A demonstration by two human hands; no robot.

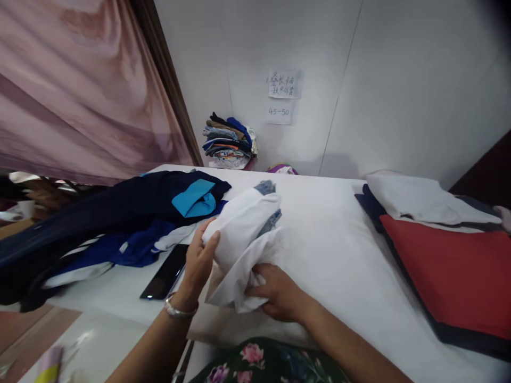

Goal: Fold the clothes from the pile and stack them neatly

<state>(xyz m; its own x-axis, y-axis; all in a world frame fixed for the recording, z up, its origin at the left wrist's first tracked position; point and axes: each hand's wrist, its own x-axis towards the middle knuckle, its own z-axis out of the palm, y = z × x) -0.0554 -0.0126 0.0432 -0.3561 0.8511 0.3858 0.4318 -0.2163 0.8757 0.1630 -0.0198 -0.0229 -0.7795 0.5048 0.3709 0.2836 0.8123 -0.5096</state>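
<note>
White garment [243, 223] between half-curled hands [198, 263], left at edge, right [279, 290] among folds

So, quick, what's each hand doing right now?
Left hand: closed, holding the white garment at its side.
Right hand: closed, holding a lower fold of it.

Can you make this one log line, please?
left grip: holds white cloth | right grip: holds white cloth | dark cloth: left | red cloth: right
</note>
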